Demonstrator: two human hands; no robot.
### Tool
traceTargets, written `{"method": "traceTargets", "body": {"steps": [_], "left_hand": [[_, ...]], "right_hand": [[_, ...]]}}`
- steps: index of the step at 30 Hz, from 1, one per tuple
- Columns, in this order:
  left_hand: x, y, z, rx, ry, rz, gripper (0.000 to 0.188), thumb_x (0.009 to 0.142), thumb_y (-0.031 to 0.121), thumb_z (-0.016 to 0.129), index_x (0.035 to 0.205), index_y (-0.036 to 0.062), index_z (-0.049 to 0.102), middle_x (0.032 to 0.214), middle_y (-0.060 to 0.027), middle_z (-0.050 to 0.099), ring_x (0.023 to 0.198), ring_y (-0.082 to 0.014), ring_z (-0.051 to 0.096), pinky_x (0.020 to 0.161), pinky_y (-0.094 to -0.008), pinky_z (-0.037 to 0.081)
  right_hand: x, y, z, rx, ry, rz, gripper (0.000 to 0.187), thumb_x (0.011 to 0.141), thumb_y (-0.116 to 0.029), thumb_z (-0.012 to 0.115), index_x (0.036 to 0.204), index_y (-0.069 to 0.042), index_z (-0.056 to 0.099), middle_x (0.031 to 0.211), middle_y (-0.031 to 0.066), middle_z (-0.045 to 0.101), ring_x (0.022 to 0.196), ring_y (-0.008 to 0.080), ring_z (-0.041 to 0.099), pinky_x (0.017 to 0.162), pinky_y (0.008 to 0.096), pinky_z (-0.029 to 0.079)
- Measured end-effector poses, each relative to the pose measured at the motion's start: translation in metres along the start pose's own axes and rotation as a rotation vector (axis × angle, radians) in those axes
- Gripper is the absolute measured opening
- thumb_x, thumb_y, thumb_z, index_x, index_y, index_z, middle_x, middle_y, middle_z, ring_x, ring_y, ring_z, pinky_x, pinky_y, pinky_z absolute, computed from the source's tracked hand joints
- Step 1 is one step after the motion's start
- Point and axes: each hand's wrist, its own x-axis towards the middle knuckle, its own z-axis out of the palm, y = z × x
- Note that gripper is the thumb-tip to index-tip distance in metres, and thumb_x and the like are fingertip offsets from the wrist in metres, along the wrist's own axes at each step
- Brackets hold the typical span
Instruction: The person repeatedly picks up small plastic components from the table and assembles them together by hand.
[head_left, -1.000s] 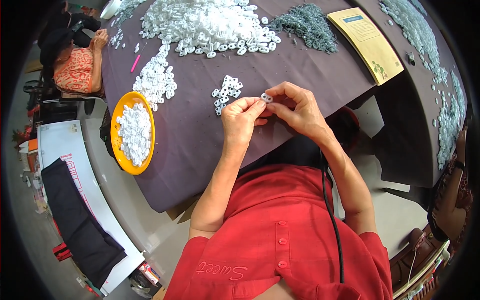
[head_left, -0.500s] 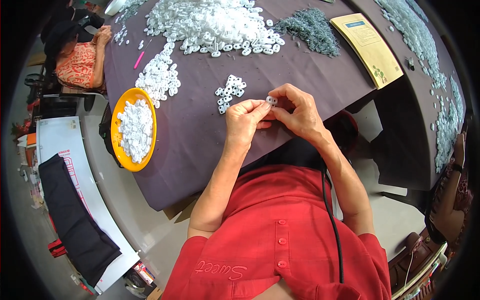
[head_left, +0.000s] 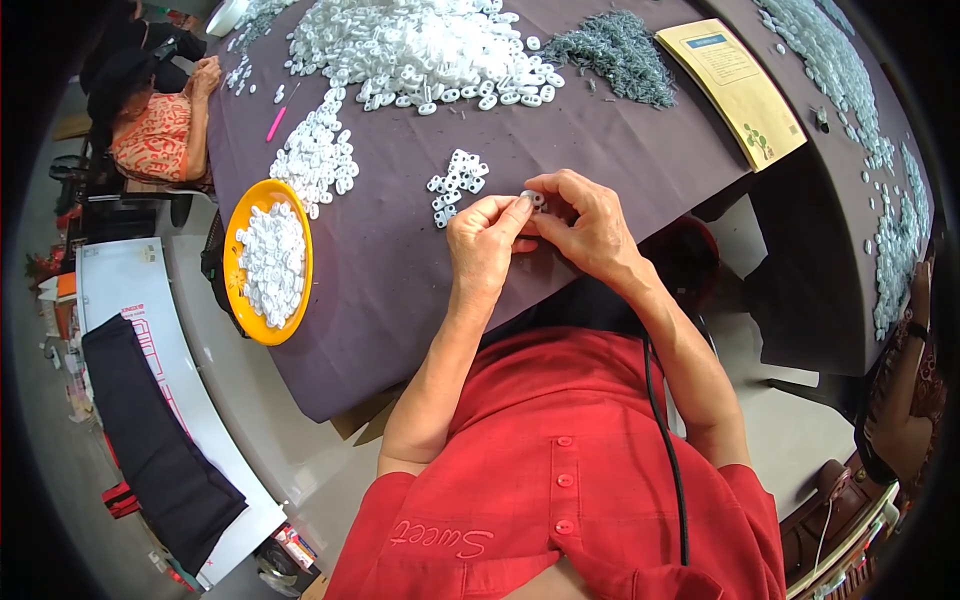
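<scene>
My left hand (head_left: 482, 240) and my right hand (head_left: 590, 225) meet over the dark tablecloth, near its front edge. Between their fingertips is a small white plastic piece (head_left: 537, 199) with two holes, partly covered by the left thumb. The left thumb and forefinger pinch it, and the right forefinger and thumb close on its other side. Whether a smaller part is also in the fingers is hidden. Just left of my hands lies a small cluster of similar white pieces (head_left: 458, 178), several of them touching.
A yellow dish (head_left: 305, 262) of white pieces sits at the table's left edge. Beyond are a pink-handled tool (head_left: 276, 124), a large white heap (head_left: 410, 50), a pile of grey-clear bits (head_left: 620, 60) and a tan packet (head_left: 735, 95). Another person (head_left: 160, 140) sits at far left.
Both hands have shifted slightly left with the white piece between them. The left thumb now covers more of the piece. The cluster beside them looks the same.
</scene>
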Motion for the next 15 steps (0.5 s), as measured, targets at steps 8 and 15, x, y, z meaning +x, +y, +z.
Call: {"method": "traceTargets", "body": {"steps": [8,15], "left_hand": [[0.0016,0.0081,-0.0025,-0.060,-0.072,-0.041,0.023,0.089,0.019,0.054,0.086,-0.0023,0.063,0.075,-0.0072,0.064,0.061,-0.0123,0.063,0.052,-0.0232,0.053],[0.0017,0.0090,0.0008,-0.013,-0.023,0.028,0.022,0.089,0.017,0.055,0.083,-0.0022,0.062,0.072,-0.0052,0.062,0.059,-0.0105,0.061,0.050,-0.0228,0.053]], "right_hand": [[-0.0004,0.0012,-0.0026,0.102,-0.022,0.045,0.028,0.071,-0.004,0.067,0.098,-0.001,0.060,0.078,0.0052,0.058,0.066,0.0124,0.056,0.060,0.0255,0.046],[0.0012,0.0016,-0.0027,0.041,0.006,-0.061,0.028,0.070,-0.006,0.068,0.097,-0.001,0.060,0.079,0.0088,0.058,0.069,0.0188,0.058,0.061,0.0293,0.047]]}}
